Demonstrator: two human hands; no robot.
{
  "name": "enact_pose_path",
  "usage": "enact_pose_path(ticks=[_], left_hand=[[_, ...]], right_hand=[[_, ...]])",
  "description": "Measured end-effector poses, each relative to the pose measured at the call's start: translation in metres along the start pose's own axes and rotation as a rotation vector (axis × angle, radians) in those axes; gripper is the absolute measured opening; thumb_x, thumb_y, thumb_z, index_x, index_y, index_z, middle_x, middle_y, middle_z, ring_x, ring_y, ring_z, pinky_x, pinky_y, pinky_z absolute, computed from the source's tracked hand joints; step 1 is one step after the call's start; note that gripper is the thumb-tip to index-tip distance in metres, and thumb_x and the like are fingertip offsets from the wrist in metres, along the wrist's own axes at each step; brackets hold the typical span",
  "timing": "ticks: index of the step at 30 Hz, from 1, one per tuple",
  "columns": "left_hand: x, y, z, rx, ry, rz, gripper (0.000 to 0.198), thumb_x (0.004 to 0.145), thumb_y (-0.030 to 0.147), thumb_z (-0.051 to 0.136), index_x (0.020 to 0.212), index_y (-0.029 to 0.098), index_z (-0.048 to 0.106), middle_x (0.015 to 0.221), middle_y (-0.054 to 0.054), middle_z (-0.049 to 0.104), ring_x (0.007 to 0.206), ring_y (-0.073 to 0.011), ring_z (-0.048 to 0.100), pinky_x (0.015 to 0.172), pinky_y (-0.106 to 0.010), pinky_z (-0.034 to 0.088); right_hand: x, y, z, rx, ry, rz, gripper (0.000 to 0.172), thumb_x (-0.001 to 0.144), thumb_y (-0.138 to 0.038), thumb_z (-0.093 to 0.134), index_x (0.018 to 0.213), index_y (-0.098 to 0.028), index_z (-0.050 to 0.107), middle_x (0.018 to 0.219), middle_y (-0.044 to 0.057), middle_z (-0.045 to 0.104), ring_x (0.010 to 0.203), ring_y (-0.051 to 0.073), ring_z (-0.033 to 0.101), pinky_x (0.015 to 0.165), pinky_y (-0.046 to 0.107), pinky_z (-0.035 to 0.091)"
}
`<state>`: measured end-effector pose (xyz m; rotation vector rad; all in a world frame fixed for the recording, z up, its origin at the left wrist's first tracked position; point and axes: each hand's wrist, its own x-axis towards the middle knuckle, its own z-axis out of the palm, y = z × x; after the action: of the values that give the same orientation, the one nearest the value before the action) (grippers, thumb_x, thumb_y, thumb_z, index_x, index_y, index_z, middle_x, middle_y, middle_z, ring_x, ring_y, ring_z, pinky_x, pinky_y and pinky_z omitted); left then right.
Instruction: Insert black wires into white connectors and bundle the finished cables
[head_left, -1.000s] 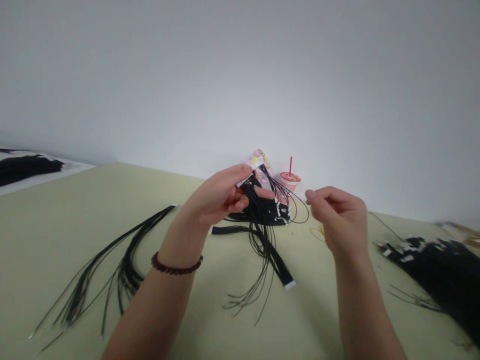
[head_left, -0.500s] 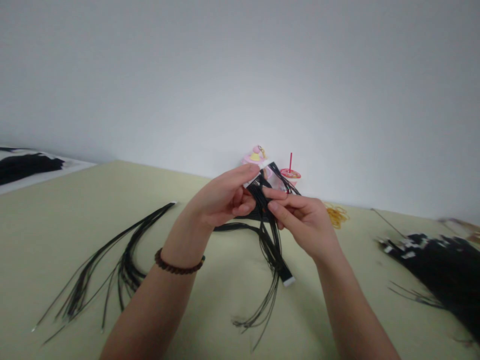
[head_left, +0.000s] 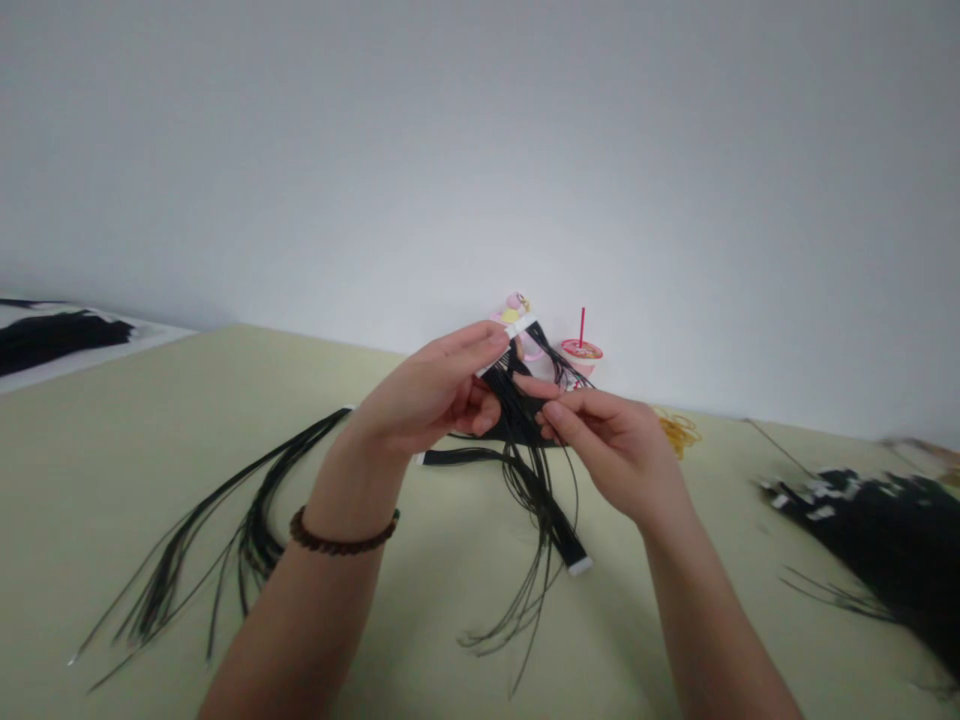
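A black wire harness point(head_left: 536, 470) with white connectors hangs between my two hands at the middle of the view. My left hand point(head_left: 457, 385) is closed on its upper white connector point(head_left: 521, 326), thumb on top. The fingers of my right hand point(head_left: 600, 430) pinch a thin black wire point(head_left: 571, 465) of the harness, which bows down below them. Another white connector point(head_left: 580, 566) ends a flat black band lower down, and loose wire tips dangle left of it. One more black branch point(head_left: 465, 456) reaches left to a white end.
A second black harness point(head_left: 262, 510) lies on the pale green table at left. At right is a heap of black harnesses point(head_left: 862, 530). Behind my hands stand a cup with a red straw point(head_left: 582, 350) and a pink trinket point(head_left: 516, 302); yellow rubber bands point(head_left: 679, 433) lie nearby.
My left hand has shifted slightly left with the connector. My right fingers have come away from the wire bundle and now pinch a single wire, drawn out to the right.
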<state>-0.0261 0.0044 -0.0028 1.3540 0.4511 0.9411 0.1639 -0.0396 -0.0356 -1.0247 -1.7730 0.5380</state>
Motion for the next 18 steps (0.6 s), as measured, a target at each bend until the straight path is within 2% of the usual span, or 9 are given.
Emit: enact_pose_path(ticks=[4,7,10,13,18], left_hand=[[0.0,0.0,0.001,0.072,0.037,-0.003,0.022,0.09,0.037,0.055,0.081,0.018,0.05,0.06,0.004,0.058,0.034,-0.003,0.047,0.031,-0.01,0.029],[0.001,0.001,0.003,0.092,0.052,-0.017,0.022,0.09,0.037,0.055,0.081,0.018,0.05,0.06,0.003,0.059,0.033,-0.0034,0.047,0.03,-0.011,0.026],[0.002,0.001,0.006,0.082,0.086,-0.019,0.02,0.09,0.034,0.055,0.079,0.018,0.05,0.059,0.004,0.057,0.033,-0.0037,0.047,0.03,-0.012,0.026],[0.001,0.002,0.01,0.083,0.12,-0.029,0.018,0.09,0.031,0.053,0.079,0.018,0.05,0.059,0.003,0.058,0.033,-0.0039,0.046,0.03,-0.012,0.026],[0.003,0.001,0.014,0.109,0.153,-0.043,0.018,0.091,0.03,0.05,0.078,0.018,0.05,0.054,0.005,0.054,0.033,-0.0048,0.046,0.031,-0.013,0.026]], right_hand=[[-0.003,-0.007,-0.001,-0.038,0.031,-0.007,0.022,0.089,-0.033,0.057,0.075,-0.017,0.065,0.068,0.002,0.066,0.059,0.012,0.056,0.056,0.025,0.044],[-0.002,-0.009,-0.004,0.059,0.021,0.016,0.015,0.086,-0.03,0.06,0.079,-0.017,0.063,0.065,0.001,0.065,0.056,0.01,0.055,0.051,0.022,0.042],[-0.001,-0.007,-0.006,0.155,0.0,0.032,0.011,0.082,-0.027,0.063,0.085,-0.016,0.063,0.068,0.002,0.067,0.06,0.012,0.06,0.053,0.023,0.046],[-0.001,-0.005,-0.003,0.071,0.006,-0.015,0.009,0.082,-0.024,0.063,0.084,-0.016,0.065,0.076,0.006,0.072,0.062,0.013,0.062,0.056,0.025,0.049],[-0.001,-0.008,0.006,-0.093,0.083,-0.161,0.009,0.084,-0.018,0.061,0.086,-0.016,0.069,0.106,0.008,0.075,0.066,0.012,0.067,0.059,0.024,0.053]])
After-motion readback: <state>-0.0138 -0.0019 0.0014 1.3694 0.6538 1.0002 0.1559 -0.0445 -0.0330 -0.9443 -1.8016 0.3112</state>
